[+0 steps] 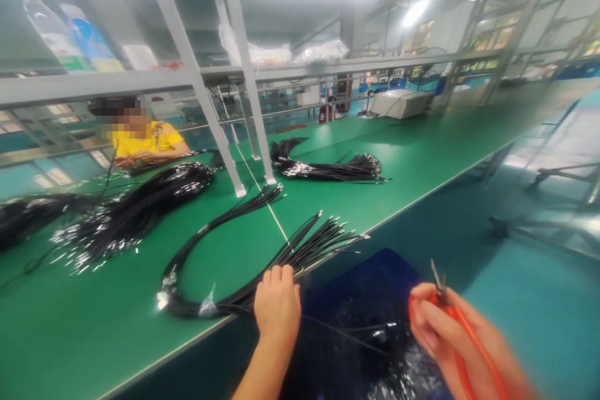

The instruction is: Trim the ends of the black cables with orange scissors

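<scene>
My left hand [277,309] is closed over a curved bundle of black cables [180,262] at the front edge of the green table. The bundle bends round in a U, and its loose ends with light tips fan out beyond my fingers. Clear plastic film is wrapped round it in places. In my right hand [454,331], out over the floor side, are wire cutters [439,281] with orange handles. Their pointed tips are up and slightly apart. The right hand is somewhat blurred. A single dark cable [347,334] runs below my left hand.
A dark blue bin [375,275] with plastic and cable pieces stands below the table edge. Another cable bundle [328,169] lies behind the shelf posts [244,75]. Large cable heaps [140,206] lie at left, near a person in yellow [154,140]. A white box [400,104] stands farther back.
</scene>
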Demonstrator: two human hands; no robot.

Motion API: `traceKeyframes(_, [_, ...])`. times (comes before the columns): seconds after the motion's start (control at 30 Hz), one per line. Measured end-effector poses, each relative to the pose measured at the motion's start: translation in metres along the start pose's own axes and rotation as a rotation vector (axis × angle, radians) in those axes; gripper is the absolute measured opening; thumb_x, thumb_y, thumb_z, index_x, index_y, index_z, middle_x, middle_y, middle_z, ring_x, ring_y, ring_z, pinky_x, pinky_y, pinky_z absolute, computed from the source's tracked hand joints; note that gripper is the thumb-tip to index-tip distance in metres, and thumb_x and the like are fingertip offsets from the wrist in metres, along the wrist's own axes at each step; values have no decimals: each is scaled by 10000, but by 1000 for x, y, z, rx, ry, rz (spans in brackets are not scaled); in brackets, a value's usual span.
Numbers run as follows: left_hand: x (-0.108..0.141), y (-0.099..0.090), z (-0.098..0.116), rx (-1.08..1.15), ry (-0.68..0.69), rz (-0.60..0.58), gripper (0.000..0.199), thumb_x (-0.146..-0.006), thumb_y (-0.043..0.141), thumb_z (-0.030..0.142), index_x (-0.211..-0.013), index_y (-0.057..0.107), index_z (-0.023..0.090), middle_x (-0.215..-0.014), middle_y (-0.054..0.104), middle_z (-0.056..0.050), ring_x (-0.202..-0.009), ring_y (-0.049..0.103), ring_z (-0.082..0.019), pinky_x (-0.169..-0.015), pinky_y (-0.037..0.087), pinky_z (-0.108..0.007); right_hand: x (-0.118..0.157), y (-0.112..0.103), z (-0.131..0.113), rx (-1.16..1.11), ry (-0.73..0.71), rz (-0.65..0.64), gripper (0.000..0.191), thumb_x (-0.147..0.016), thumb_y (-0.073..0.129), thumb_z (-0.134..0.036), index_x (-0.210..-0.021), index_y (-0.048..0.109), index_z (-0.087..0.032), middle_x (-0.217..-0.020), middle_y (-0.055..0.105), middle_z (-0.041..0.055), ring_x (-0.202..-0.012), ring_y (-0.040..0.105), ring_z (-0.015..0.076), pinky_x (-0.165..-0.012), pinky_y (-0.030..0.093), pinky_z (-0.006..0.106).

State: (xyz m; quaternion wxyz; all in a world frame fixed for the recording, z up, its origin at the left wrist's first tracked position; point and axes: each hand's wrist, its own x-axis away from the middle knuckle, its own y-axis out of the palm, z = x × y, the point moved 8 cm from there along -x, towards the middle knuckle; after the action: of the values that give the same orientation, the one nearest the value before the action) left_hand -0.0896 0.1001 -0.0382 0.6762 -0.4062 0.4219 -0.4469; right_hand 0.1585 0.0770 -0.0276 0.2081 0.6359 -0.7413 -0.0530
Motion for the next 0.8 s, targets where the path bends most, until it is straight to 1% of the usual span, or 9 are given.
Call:
traceKeyframes(0.1, [-5,-1,-11,-39,-13,3,174,-786,492,61,-819,611,183,-872,616,-97,-902,530,-293,-793,357,-392,2,8,-2,41,-29,-61,228,-697,743,-367,-836,612,-243,-592,513,-43,-557,436,130,-530,376,247])
traceKeyframes(0.2, [-9,-6,-10,-5,-24,-25,160,-761,485,64,-727,573,193,-774,620,-90,-836,563,-297,-745,363,-385,-2,7,-1,3,-60,-50,241,-700,742,-345,-855,592,-238,-562,511,-56,-541,429,120,-517,356,235])
traceKeyframes(0.33, [-11,-17,12,164,4,-124,123,-778,484,121,-799,538,229,-647,624,-3,-625,605,-214,-598,381,-289,-5,5,7,-111,-99,37,267,-673,752,-313,-850,576,-219,-516,524,-59,-518,447,124,-507,364,237])
traceKeyframes(0.43, [1,-29,52,405,197,-192,125,-799,514,156,-886,536,242,-750,656,13,-686,629,-179,-629,421,-254,-4,11,15,-198,-95,68,263,-671,741,-289,-856,574,-207,-529,545,-57,-521,466,125,-518,385,236])
traceKeyframes(0.53, [24,-49,92,594,511,-140,153,-824,497,102,-889,555,228,-824,635,-8,-745,610,-164,-678,442,-249,-2,17,18,-235,-82,67,221,-697,715,-295,-839,576,-198,-551,560,-49,-524,477,125,-522,395,237])
traceKeyframes(0.6, [37,-58,104,657,641,-88,146,-840,495,86,-845,570,212,-830,601,-13,-725,591,-142,-663,444,-226,1,21,16,-216,-90,51,193,-720,700,-306,-823,578,-198,-555,556,-48,-527,475,124,-523,395,236])
traceKeyframes(0.67, [39,-58,102,732,632,-68,111,-834,542,110,-791,592,200,-799,571,-9,-699,576,-129,-638,441,-209,5,26,10,-170,-106,24,185,-722,708,-298,-818,584,-201,-569,551,-54,-529,475,116,-531,396,230])
traceKeyframes(0.73, [35,-51,92,799,527,-97,76,-800,608,151,-740,620,195,-738,558,2,-675,558,-134,-624,433,-213,11,31,5,-122,-125,7,193,-703,728,-281,-814,592,-203,-596,561,-53,-531,486,111,-537,399,226])
traceKeyframes(0.8, [30,-37,81,855,386,-179,97,-766,648,190,-672,627,189,-664,547,13,-644,532,-140,-606,415,-224,16,34,1,-122,-144,24,205,-675,743,-261,-813,601,-207,-641,597,-42,-545,510,111,-551,411,227])
